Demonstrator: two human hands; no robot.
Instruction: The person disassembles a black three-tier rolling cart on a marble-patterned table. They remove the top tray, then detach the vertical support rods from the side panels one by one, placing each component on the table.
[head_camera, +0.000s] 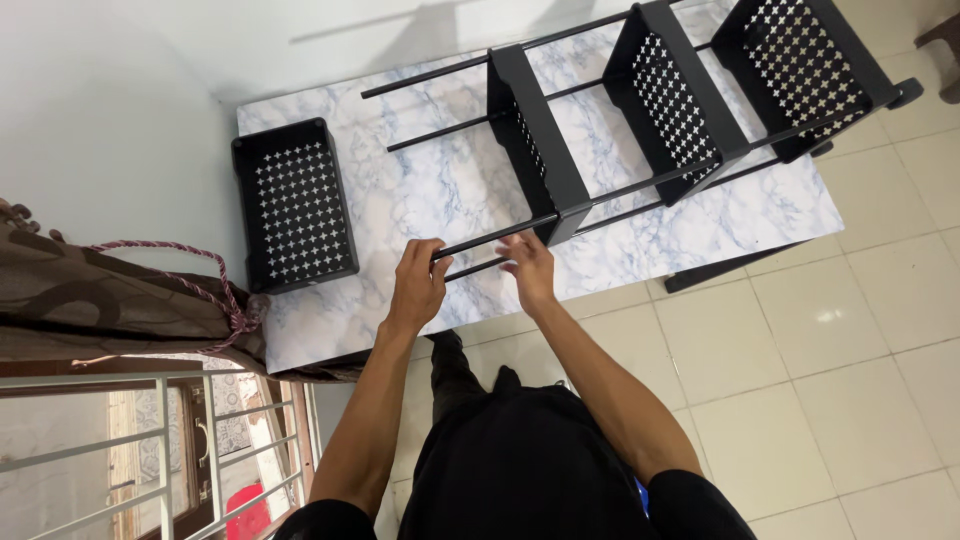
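From the head camera, looking down, a black metal rack (640, 120) lies on its side across a marble-patterned table (430, 190), with three perforated trays fixed along thin black rods that run from the person towards the far right corner. The left hand (418, 283) curls its fingers around the near ends of two of these rods (470, 255), closed on them at the table's front edge. The right hand (528, 268) rests just beside it with fingers loosely spread, fingertips touching the same rods close to the nearest tray (535, 145). A fourth, loose tray (295, 205) sits flat on the left end of the table, well apart from the rack. A brown curtain with a twisted cord (120, 285) hangs at the left, above a white window grille (150, 450), and pale floor tiles (850, 360) fill the right.
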